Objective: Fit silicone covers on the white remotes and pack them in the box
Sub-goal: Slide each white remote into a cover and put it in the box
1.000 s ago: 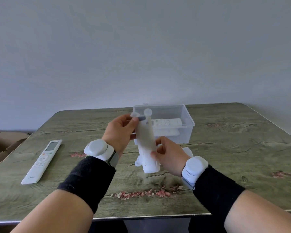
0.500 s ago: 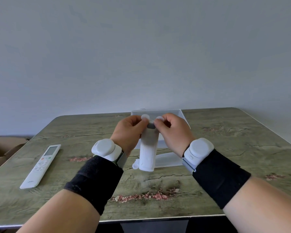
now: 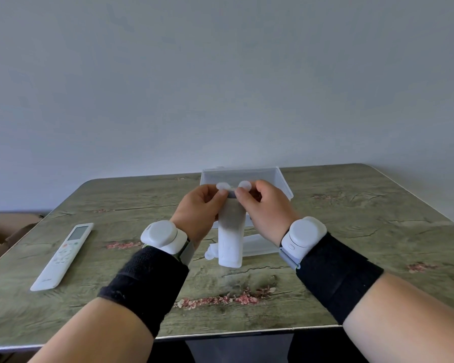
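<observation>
Both hands, left hand (image 3: 199,208) and right hand (image 3: 266,208), pinch the top of a covered remote (image 3: 231,242) standing upright before the clear box (image 3: 283,184), spare remote (image 3: 63,255) lying off left.

Behind each of your hands you wear a white, rounded, puck-shaped device: left wrist unit (image 3: 160,235), right wrist unit (image 3: 306,233). Grey straps hold them; a black fabric band (image 3: 144,284) wraps each forearm just behind.

surface (image 3: 351,231): we see green-grey wood grain with pink flecks | wall (image 3: 220,74): plain pale grey | cardboard box (image 3: 0,231): at far left edge
</observation>
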A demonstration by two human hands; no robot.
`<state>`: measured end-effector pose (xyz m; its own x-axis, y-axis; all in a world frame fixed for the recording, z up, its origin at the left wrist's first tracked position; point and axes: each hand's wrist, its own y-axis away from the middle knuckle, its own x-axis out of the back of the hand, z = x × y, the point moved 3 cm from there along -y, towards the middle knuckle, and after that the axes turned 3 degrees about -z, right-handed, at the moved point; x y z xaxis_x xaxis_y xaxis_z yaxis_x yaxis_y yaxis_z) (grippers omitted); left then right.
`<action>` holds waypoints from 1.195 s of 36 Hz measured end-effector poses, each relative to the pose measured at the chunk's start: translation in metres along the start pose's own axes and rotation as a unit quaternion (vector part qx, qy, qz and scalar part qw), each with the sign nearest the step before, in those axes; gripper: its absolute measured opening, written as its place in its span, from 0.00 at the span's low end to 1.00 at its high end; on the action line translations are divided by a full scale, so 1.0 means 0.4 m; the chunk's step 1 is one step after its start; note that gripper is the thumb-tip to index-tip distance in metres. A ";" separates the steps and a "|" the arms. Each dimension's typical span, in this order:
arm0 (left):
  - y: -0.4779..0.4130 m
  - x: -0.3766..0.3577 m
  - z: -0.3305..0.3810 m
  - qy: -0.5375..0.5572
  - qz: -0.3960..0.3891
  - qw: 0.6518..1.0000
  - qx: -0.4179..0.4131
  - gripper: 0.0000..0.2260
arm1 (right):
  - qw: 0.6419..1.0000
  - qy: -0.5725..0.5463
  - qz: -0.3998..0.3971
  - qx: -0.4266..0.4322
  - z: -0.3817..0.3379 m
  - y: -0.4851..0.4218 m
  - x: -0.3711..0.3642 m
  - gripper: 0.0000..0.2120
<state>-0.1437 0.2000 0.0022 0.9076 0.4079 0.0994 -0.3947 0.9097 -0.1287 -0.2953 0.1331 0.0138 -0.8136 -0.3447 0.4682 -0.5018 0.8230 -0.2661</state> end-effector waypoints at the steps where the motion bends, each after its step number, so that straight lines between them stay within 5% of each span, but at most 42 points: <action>1: 0.001 0.003 -0.009 0.000 -0.003 1.000 0.005 0.07 | 1.000 -0.003 -0.004 -0.003 0.006 0.001 -0.003 0.13; 13: 0.012 0.000 -0.006 0.010 -0.017 1.000 0.016 0.10 | 1.000 -0.006 0.004 0.021 -0.001 0.004 0.003 0.07; 26: -0.074 0.009 0.065 0.288 0.027 0.957 0.027 0.13 | 0.969 -0.182 -0.143 -0.091 0.065 -0.011 -0.035 0.33; 32: -0.139 0.009 0.082 0.318 0.043 0.947 0.023 0.15 | 0.944 -0.285 -0.145 -0.083 0.066 -0.062 -0.043 0.28; 43: -0.256 0.076 0.047 0.195 0.059 0.978 0.050 0.14 | 0.982 -0.126 -0.118 -0.069 0.075 -0.220 0.009 0.18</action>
<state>-0.0784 0.1209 0.0371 0.8325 0.4675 -0.2973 -0.4943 0.8691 -0.0175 -0.2629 0.0461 0.0136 -0.7349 -0.6203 0.2742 -0.6550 0.7540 -0.0499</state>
